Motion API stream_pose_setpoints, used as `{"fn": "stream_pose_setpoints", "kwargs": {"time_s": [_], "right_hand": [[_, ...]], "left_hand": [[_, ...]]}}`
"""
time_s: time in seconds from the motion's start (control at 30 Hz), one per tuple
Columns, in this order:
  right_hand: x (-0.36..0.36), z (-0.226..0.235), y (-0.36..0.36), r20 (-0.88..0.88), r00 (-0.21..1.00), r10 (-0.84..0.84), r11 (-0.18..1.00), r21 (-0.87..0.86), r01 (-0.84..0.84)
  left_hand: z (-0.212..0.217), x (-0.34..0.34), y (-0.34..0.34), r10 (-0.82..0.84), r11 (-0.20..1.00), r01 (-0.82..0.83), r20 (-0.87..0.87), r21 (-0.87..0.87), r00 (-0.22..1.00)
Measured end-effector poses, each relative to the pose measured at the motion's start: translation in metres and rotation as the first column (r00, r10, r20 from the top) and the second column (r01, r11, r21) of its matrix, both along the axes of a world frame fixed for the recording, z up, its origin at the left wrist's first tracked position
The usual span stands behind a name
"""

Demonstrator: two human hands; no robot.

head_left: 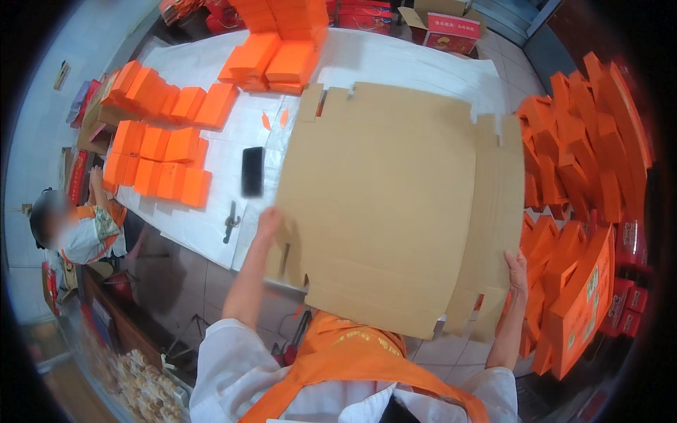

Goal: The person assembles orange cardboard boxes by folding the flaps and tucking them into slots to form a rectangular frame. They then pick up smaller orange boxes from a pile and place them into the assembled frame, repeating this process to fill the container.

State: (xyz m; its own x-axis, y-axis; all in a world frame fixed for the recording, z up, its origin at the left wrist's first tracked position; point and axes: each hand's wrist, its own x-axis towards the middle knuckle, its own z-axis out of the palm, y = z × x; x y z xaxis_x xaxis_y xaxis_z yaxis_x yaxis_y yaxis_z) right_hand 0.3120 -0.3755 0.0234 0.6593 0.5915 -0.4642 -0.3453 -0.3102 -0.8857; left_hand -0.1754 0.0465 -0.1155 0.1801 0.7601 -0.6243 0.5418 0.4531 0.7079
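A brown cardboard sheet (381,201) spans between the left hand (269,223), closed on its left edge, and the right hand (517,272), curled round its right edge.

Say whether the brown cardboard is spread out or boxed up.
Spread out: the cardboard shows one broad face, a notched flap extending rightward, left hand and right hand at opposite edges.

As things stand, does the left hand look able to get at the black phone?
Probably yes: the black phone lies uncovered on the white table near the left hand, though that hand would likely need to release the cardboard sheet first.
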Motion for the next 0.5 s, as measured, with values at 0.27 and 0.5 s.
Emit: {"fn": "stream_pose_setpoints", "kwargs": {"time_s": [0.27,0.5], "right_hand": [[0.003,0.006,-0.088,-0.23,0.966,-0.116,0.95,0.26,0.176],[-0.005,-0.001,-0.083,0.111,0.994,-0.004,0.972,-0.231,0.029]], "left_hand": [[0.021,0.021,-0.005,0.15,0.988,-0.151,0.061,0.018,0.987],[0.113,0.015,-0.053,-0.343,0.938,0.338,0.065,0.079,0.937]]}}
